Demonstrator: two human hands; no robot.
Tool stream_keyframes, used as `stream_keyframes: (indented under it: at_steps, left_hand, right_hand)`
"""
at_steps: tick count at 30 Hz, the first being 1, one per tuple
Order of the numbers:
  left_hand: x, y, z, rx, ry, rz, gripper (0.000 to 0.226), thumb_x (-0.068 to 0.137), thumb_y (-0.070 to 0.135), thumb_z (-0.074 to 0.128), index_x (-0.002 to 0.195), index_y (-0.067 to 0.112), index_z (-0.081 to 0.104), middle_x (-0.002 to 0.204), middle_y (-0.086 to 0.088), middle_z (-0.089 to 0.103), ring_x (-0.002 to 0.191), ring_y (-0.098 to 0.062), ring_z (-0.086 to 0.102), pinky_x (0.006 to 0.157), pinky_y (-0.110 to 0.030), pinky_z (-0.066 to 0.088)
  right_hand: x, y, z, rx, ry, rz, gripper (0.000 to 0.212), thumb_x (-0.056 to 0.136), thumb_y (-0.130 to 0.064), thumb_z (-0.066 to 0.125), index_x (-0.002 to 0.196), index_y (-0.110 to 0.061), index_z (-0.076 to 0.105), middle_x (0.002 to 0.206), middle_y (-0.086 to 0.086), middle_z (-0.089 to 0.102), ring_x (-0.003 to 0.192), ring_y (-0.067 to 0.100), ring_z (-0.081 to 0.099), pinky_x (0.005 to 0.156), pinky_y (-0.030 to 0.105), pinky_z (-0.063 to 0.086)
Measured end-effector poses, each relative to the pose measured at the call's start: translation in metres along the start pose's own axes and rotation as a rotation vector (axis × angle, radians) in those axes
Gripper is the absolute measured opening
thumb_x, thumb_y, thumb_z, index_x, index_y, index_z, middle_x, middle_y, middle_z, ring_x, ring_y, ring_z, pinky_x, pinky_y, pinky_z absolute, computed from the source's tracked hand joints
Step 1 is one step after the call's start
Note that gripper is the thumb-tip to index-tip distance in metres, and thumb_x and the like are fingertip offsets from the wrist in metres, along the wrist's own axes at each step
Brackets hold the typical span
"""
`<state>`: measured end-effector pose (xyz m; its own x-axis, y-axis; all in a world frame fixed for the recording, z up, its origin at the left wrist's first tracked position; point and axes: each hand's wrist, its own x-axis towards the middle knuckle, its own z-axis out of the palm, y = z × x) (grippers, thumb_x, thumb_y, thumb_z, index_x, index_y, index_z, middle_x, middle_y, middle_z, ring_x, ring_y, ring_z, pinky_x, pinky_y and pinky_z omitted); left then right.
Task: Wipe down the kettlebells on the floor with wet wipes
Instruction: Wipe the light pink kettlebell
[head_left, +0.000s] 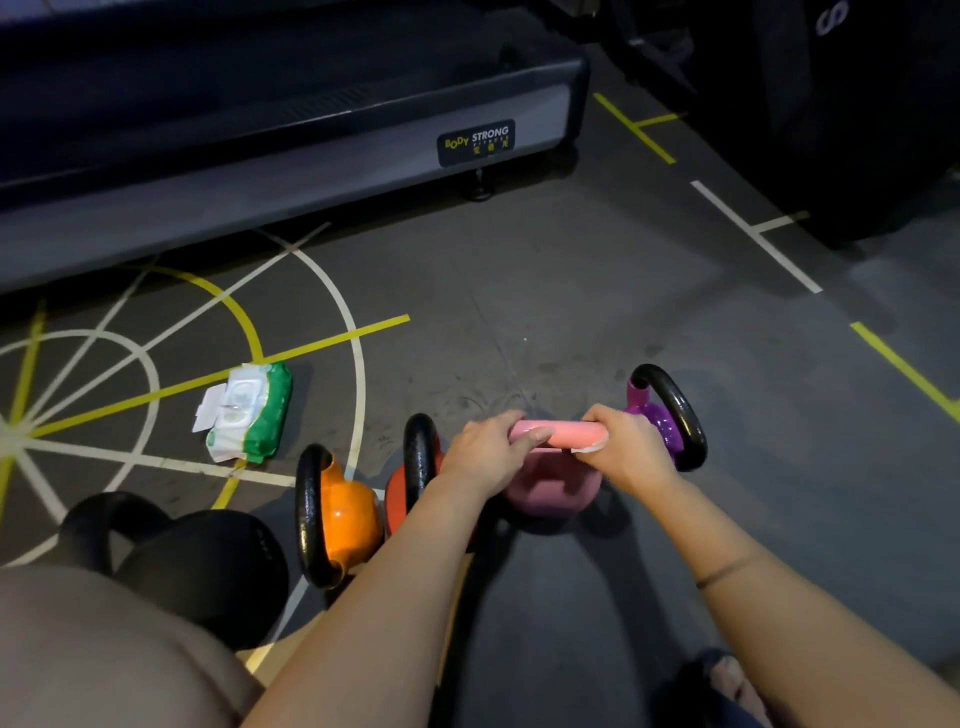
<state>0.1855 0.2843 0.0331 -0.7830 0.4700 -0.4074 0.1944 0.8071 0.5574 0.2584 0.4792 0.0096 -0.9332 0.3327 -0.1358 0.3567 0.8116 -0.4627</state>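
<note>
Grey treadmill base (291, 171) up top, dark line-painted gym floor (519, 312) below. Both forearms reach forward, palms down. The round pink kettlebell (550, 488) stands upright on the floor between the red kettlebell (397, 493) and the purple kettlebell (657, 421), its handle running left to right. Left hand (483, 447) grasps the handle's left end, thumb along the front. Right hand (623, 447) wraps the right end. Green-and-white wipes pack (249, 413) lies flat, well left. Crumpled white wet wipe (589, 447) sits pinched under the right palm.

The floor (571, 291) is dark grey with yellow and white lines. A big grey machine (291, 156) stands far left.
</note>
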Motion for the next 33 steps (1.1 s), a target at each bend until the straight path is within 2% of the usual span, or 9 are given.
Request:
stream_keyframes:
  at_steps: [4, 6, 9, 14, 19, 23, 26, 29, 33]
  left_hand:
    - [-0.005, -0.005, -0.002, -0.011, 0.001, -0.005, 0.051, 0.094, 0.066, 0.052, 0.125, 0.028, 0.064, 0.125, -0.010, 0.068, 0.121, -0.037, 0.055, 0.100, -0.040, 0.043]
    - [-0.006, -0.005, -0.001, -0.014, -0.030, -0.014, 0.054, 0.096, 0.061, 0.053, 0.137, 0.026, 0.057, 0.133, -0.012, 0.063, 0.126, -0.036, 0.051, 0.103, -0.040, 0.039]
    - [-0.007, -0.004, -0.004, 0.011, -0.073, -0.012, 0.062, 0.099, 0.053, 0.053, 0.153, 0.023, 0.040, 0.144, -0.016, 0.055, 0.134, -0.036, 0.044, 0.109, -0.039, 0.034]
    - [-0.003, -0.011, -0.004, 0.014, -0.107, -0.002, 0.063, 0.098, 0.052, 0.058, 0.152, 0.025, 0.040, 0.140, -0.021, 0.056, 0.132, -0.039, 0.047, 0.108, -0.043, 0.040]
    - [-0.006, -0.016, -0.007, 0.028, -0.100, 0.015, 0.066, 0.100, 0.047, 0.057, 0.156, 0.022, 0.032, 0.134, -0.024, 0.058, 0.124, -0.043, 0.054, 0.104, -0.044, 0.044]
    - [-0.009, -0.019, -0.003, 0.161, -0.047, 0.022, 0.032, 0.099, 0.030, 0.058, 0.126, 0.014, 0.051, 0.117, -0.019, 0.066, 0.110, -0.043, 0.062, 0.092, -0.046, 0.048]
    - [-0.009, -0.017, -0.004, 0.183, -0.044, 0.029, 0.029, 0.097, 0.025, 0.061, 0.122, 0.012, 0.056, 0.121, -0.018, 0.065, 0.113, -0.041, 0.061, 0.093, -0.044, 0.048]
    - [-0.011, -0.019, -0.002, 0.158, -0.035, 0.024, 0.033, 0.096, 0.030, 0.064, 0.122, 0.010, 0.058, 0.122, -0.020, 0.064, 0.115, -0.042, 0.060, 0.094, -0.044, 0.047]
    - [-0.015, -0.019, 0.000, 0.152, -0.028, 0.034, 0.036, 0.096, 0.032, 0.066, 0.122, 0.008, 0.057, 0.123, -0.023, 0.064, 0.117, -0.045, 0.059, 0.095, -0.044, 0.046]
  right_hand:
    - [0.024, -0.026, -0.003, -0.447, -0.160, -0.214, 0.028, 0.084, -0.047, 0.061, 0.108, -0.031, 0.057, 0.102, 0.004, 0.071, 0.096, 0.034, 0.068, 0.070, 0.035, 0.046]
    - [0.027, -0.029, 0.001, -0.533, -0.147, -0.279, 0.025, 0.086, -0.040, 0.059, 0.106, -0.026, 0.056, 0.101, 0.004, 0.070, 0.095, 0.034, 0.067, 0.068, 0.035, 0.044]
    - [0.024, -0.015, -0.003, -0.439, -0.131, -0.335, 0.022, 0.084, -0.033, 0.066, 0.095, -0.015, 0.058, 0.097, 0.007, 0.069, 0.095, 0.033, 0.065, 0.074, 0.037, 0.044]
    - [0.021, -0.001, -0.015, -0.160, -0.199, -0.191, 0.029, 0.081, -0.035, 0.073, 0.093, -0.012, 0.061, 0.093, 0.011, 0.068, 0.092, 0.036, 0.064, 0.074, 0.040, 0.048]
    - [0.025, -0.028, -0.001, -0.557, -0.163, -0.324, 0.030, 0.087, -0.049, 0.059, 0.103, -0.025, 0.052, 0.099, 0.003, 0.070, 0.093, 0.033, 0.067, 0.067, 0.036, 0.043]
    - [0.025, -0.056, 0.010, -0.648, -0.185, -0.464, 0.029, 0.088, -0.031, 0.057, 0.112, -0.018, 0.048, 0.102, 0.008, 0.069, 0.095, 0.035, 0.068, 0.072, 0.039, 0.045]
    - [0.019, -0.055, 0.015, -0.609, -0.088, -0.575, 0.027, 0.079, -0.025, 0.067, 0.099, -0.014, 0.055, 0.087, 0.007, 0.071, 0.082, 0.031, 0.070, 0.075, 0.038, 0.044]
    - [0.020, -0.034, 0.005, -0.588, -0.061, -0.525, 0.031, 0.072, -0.036, 0.076, 0.085, -0.018, 0.054, 0.072, 0.002, 0.069, 0.070, 0.028, 0.069, 0.065, 0.036, 0.042]
    - [0.024, -0.016, -0.014, -0.500, -0.135, -0.340, 0.037, 0.080, -0.047, 0.069, 0.098, -0.017, 0.055, 0.091, 0.008, 0.069, 0.092, 0.034, 0.064, 0.068, 0.037, 0.038]
